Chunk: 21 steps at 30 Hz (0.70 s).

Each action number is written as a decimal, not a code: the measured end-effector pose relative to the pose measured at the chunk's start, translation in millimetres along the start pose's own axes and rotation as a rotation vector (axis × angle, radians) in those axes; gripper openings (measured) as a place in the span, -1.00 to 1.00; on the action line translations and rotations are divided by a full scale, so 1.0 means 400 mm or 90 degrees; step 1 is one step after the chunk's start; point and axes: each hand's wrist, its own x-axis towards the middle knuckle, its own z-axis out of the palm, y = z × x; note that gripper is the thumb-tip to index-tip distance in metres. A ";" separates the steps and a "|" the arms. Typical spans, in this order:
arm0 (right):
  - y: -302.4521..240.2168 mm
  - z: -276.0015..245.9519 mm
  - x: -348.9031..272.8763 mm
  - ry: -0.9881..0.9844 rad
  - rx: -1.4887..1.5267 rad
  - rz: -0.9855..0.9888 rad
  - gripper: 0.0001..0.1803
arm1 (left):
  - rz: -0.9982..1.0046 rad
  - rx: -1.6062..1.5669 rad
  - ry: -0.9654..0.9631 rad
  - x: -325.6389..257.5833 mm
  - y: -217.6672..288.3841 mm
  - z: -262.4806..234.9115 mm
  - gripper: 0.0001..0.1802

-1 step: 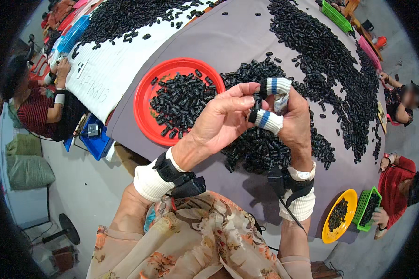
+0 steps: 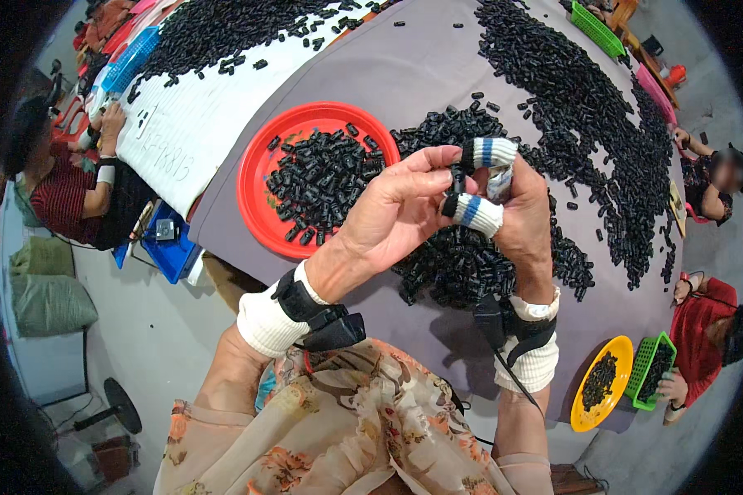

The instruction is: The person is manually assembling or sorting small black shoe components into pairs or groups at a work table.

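Observation:
In front of me, a small black cylindrical plastic part is held between both hands. My left hand grips it between thumb and fingertips from the left. My right hand closes on it from the other side, with knitted white, blue-striped sleeves on its thumb and a finger. Exactly where the right fingertips press is hidden by these sleeves. Beneath the hands lies a heap of similar black parts. Left of them stands a round red basin with more of the parts inside.
A long pile of black parts stretches over the grey tablecloth. At the right edge sit a yellow tray and a green basket. Co-workers sit on both sides. A blue bin stands beside the white-covered table.

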 end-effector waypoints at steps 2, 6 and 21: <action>0.013 0.003 -0.001 -0.003 0.018 0.021 -0.52 | 0.007 0.001 -0.004 0.006 -0.008 -0.017 -0.70; 0.002 0.007 -0.004 0.000 -0.006 0.014 -0.49 | 0.026 -0.001 -0.002 0.008 -0.011 -0.021 -0.67; -0.008 -0.014 0.013 -0.089 -0.084 0.069 -0.63 | 0.052 0.068 -0.014 0.013 -0.014 -0.043 -0.71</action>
